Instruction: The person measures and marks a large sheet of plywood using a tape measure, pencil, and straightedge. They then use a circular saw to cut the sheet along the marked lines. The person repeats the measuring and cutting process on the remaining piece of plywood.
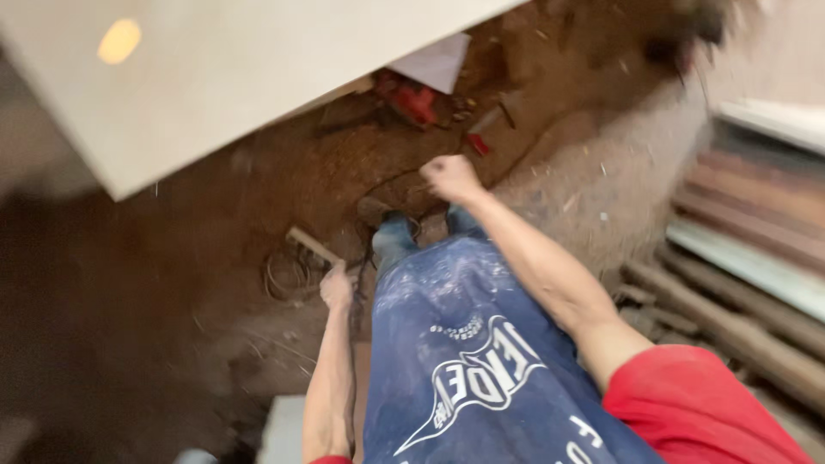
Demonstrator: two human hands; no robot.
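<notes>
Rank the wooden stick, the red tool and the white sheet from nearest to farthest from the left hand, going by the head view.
From the left hand:
1. Wooden stick, just above the hand on the dirt floor.
2. Red tool, farther up and to the right, under the board's edge.
3. White sheet, beyond the red tool, at the top.

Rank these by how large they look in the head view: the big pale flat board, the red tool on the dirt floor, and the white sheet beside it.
1. Big pale flat board, far the largest, though it is nearest the camera.
2. White sheet.
3. Red tool, slightly smaller than the sheet; blur makes that gap unsure.
</notes>
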